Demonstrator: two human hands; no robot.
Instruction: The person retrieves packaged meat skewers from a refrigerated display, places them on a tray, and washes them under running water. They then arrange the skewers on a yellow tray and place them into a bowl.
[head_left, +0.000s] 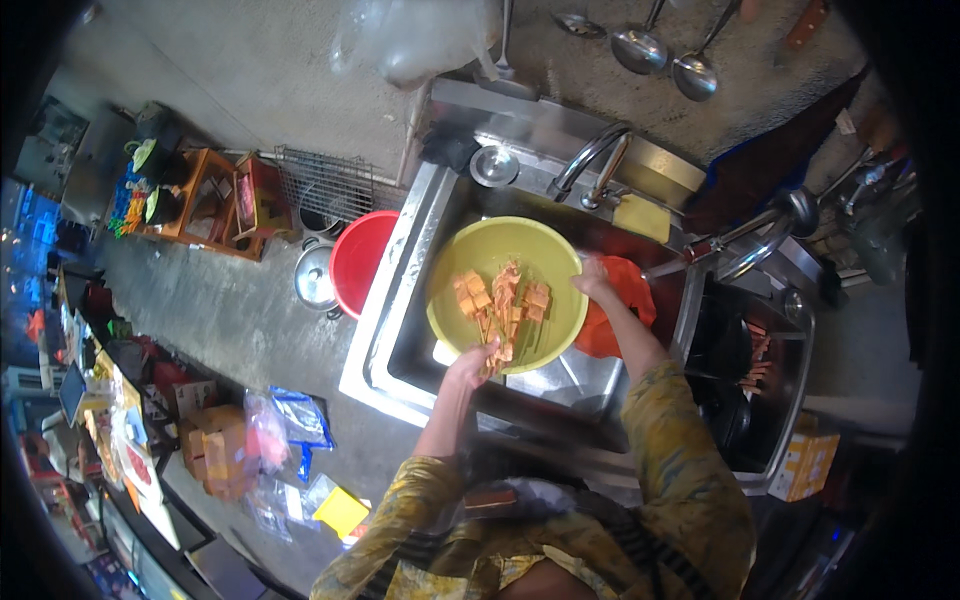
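Observation:
A yellow plastic basin (450, 255) is held over a stainless steel sink (397, 300). Inside it lie several skewers of food pieces (472, 292), their thin sticks pointing towards me. My left hand (472, 364) is at the near rim, its thumb over the inside beside the skewers; its fingers are mostly hidden. My right hand (592, 277) grips the basin's right rim. A red plastic bag or cloth (619, 307) lies in the sink, right of the basin. Whether the basin rests on anything is hidden.
A faucet (592, 161), a small metal bowl (494, 166) and a yellow sponge (642, 218) are along the sink's back edge. A red basin (364, 259) and a lidded pot (315, 276) stand left. At right, a second steel basin (787, 420) holds dark pans and more skewers (756, 356).

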